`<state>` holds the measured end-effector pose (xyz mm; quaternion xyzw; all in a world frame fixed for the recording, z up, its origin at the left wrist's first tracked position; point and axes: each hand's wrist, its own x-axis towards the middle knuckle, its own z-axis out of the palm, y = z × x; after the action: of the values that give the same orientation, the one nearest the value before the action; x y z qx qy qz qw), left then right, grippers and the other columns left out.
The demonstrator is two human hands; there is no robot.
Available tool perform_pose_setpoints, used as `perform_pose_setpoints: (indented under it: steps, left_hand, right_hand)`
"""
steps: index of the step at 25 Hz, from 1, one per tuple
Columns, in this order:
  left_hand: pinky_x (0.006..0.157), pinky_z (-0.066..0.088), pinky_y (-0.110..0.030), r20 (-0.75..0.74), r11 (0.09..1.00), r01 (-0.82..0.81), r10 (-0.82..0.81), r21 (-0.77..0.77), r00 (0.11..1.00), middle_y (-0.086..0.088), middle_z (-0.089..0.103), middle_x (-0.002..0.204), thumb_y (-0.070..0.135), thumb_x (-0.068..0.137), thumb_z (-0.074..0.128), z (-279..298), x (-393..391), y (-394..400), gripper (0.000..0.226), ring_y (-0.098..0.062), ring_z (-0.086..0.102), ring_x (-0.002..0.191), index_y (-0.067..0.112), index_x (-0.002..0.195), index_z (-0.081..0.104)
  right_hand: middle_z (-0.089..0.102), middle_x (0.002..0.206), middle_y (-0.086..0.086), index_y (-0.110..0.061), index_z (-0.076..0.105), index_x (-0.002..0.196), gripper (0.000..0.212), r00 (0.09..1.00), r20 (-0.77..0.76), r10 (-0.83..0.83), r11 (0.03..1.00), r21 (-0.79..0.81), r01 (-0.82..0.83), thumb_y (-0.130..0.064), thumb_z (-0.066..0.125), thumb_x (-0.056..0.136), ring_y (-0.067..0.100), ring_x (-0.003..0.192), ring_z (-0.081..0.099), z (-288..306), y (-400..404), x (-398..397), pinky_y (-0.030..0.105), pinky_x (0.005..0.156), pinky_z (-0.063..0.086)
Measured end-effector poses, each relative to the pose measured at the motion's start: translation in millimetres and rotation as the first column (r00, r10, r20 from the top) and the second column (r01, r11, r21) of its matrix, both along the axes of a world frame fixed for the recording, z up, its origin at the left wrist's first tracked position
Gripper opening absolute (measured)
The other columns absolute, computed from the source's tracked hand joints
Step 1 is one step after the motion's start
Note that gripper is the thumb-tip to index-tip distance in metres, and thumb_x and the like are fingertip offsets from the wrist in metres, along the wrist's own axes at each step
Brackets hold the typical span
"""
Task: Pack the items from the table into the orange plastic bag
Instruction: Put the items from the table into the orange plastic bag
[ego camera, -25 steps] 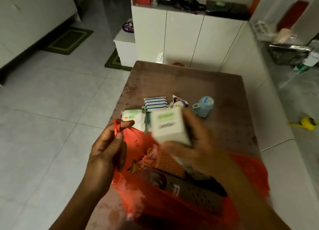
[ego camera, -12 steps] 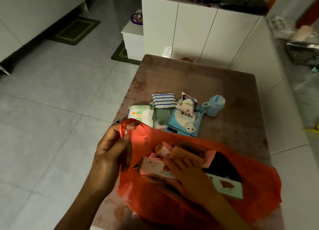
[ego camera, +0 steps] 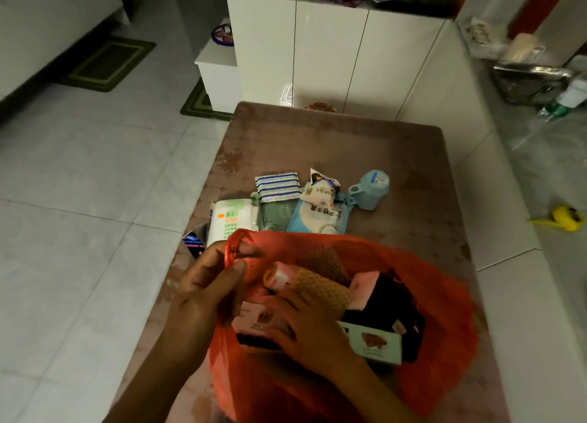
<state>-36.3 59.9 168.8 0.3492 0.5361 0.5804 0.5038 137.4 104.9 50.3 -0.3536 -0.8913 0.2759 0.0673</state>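
Note:
The orange plastic bag (ego camera: 444, 295) lies open at the near end of the brown table (ego camera: 381, 149). My left hand (ego camera: 203, 295) pinches its left handle and holds the mouth open. My right hand (ego camera: 305, 324) is inside the bag, fingers curled over a white box (ego camera: 254, 319). Also in the bag are a tan waffle-patterned item (ego camera: 320, 284), a pink tube (ego camera: 279, 275) and a picture box (ego camera: 371, 343). Beyond the bag on the table lie a white-green packet (ego camera: 233, 219), a striped sponge (ego camera: 278, 187), a light-blue packet (ego camera: 320, 217), a small white pouch (ego camera: 320, 189) and a blue cup (ego camera: 370, 192).
A small dark card (ego camera: 192, 243) sits at the table's left edge, by my left hand. White cabinets (ego camera: 317, 57) stand past the far end of the table. A yellow object (ego camera: 565, 222) lies on the floor to the right, and tiled floor runs along the left side.
My right hand brought the white box down from above the table into the bag and now holds it among the contents. My left hand has kept its pinch on the handle.

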Motion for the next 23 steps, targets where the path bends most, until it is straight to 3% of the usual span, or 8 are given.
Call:
perform_pose_setpoints:
  steps: [2, 5, 9, 11, 13, 16, 19, 23]
  left_hand:
    - [0.048, 0.051, -0.011, -0.002, 0.995, -0.023, 0.023, -0.094, 1.000, 0.003, 0.075, 0.066, 0.018, 0.083, 0.058, -0.5, 0.7, -1.7, 0.021, -0.007, 0.070, 0.056, 0.013, 0.096, 0.074]
    - [0.039, 0.044, -0.014, -0.067, 0.970, -0.109, 0.097, -0.215, 0.993, -0.001, 0.070, 0.059, 0.006, 0.090, 0.056, -7.8, -0.5, 1.9, 0.030, -0.008, 0.060, 0.043, 0.022, 0.073, 0.074]
    - [0.038, 0.042, -0.018, -0.066, 0.967, -0.121, 0.109, -0.226, 0.992, -0.009, 0.075, 0.077, 0.002, 0.094, 0.049, -8.3, 1.8, 15.4, 0.031, -0.014, 0.055, 0.043, 0.017, 0.081, 0.073]
    - [0.038, 0.043, -0.019, -0.062, 0.953, -0.149, 0.138, -0.264, 0.989, -0.009, 0.075, 0.077, 0.007, 0.091, 0.053, -10.3, 1.8, 20.5, 0.027, -0.016, 0.056, 0.044, 0.020, 0.080, 0.075]
    - [0.037, 0.042, -0.019, -0.072, 0.935, -0.172, 0.157, -0.309, 0.985, -0.008, 0.075, 0.072, 0.020, 0.082, 0.057, -12.4, -1.1, 22.5, 0.020, -0.017, 0.057, 0.044, 0.025, 0.078, 0.076]
    - [0.039, 0.043, -0.020, -0.105, 0.925, -0.157, 0.128, -0.346, 0.986, -0.013, 0.075, 0.082, 0.029, 0.077, 0.056, -20.7, -7.7, 21.6, 0.023, -0.017, 0.060, 0.049, 0.018, 0.086, 0.075]
    - [0.042, 0.044, -0.018, -0.130, 0.917, -0.169, 0.129, -0.361, 0.983, -0.014, 0.076, 0.087, 0.029, 0.079, 0.055, -22.9, -10.8, 21.9, 0.027, -0.015, 0.063, 0.053, 0.012, 0.091, 0.072]
    - [0.040, 0.040, -0.021, -0.104, 0.941, -0.152, 0.126, -0.302, 0.986, -0.012, 0.075, 0.087, 0.024, 0.083, 0.054, -10.8, -11.0, 23.7, 0.020, -0.016, 0.059, 0.050, 0.018, 0.083, 0.073]
  right_hand:
    - [0.057, 0.130, -0.013, -0.028, 0.062, 0.122, 0.034, 0.974, -0.222, -0.055, 0.993, -0.110, 0.031, -0.045, 0.051, 0.095, 0.012, 0.116, 0.053, 13.1, -4.6, 5.9, 0.031, 0.095, 0.046]
    - [0.063, 0.097, -0.019, -0.037, 0.063, 0.097, 0.009, 0.767, -0.475, -0.432, 0.900, -0.168, 0.403, -0.038, 0.056, 0.091, 0.000, 0.090, 0.059, 28.7, 52.8, 7.4, 0.015, 0.075, 0.048]
    - [0.064, 0.096, -0.011, -0.028, 0.061, 0.106, 0.017, 0.630, -0.089, -0.771, 0.625, -0.294, 0.723, -0.027, 0.061, 0.090, 0.011, 0.085, 0.064, 2.0, 181.3, 14.7, 0.024, 0.064, 0.053]
    - [0.063, 0.098, 0.003, -0.010, 0.057, 0.124, 0.038, 0.559, 0.329, -0.761, 0.407, -0.429, 0.806, -0.023, 0.064, 0.089, 0.017, 0.078, 0.062, -38.7, 213.2, 18.1, 0.023, 0.064, 0.055]
    - [0.065, 0.110, 0.012, -0.004, 0.054, 0.130, 0.053, 0.518, 0.518, -0.681, 0.226, -0.524, 0.821, -0.029, 0.070, 0.086, 0.024, 0.092, 0.064, -78.0, 217.9, 16.0, 0.030, 0.079, 0.055]
    - [0.060, 0.122, 0.014, -0.005, 0.050, 0.132, 0.060, 0.549, 0.531, -0.645, 0.254, -0.528, 0.810, -0.035, 0.072, 0.084, 0.028, 0.113, 0.058, -105.5, 214.4, 4.7, 0.030, 0.074, 0.045]
    - [0.056, 0.079, 0.008, -0.004, 0.059, 0.110, 0.032, 0.535, 0.410, -0.739, 0.207, -0.617, 0.759, -0.021, 0.069, 0.084, 0.027, 0.087, 0.063, -102.3, 212.2, -2.2, 0.031, 0.064, 0.049]
    - [0.058, 0.086, 0.013, -0.005, 0.058, 0.085, 0.007, 0.354, 0.168, -0.920, 0.095, -0.781, 0.617, -0.006, 0.064, 0.081, 0.019, 0.065, 0.053, -37.2, 208.9, 15.3, 0.028, 0.051, 0.039]
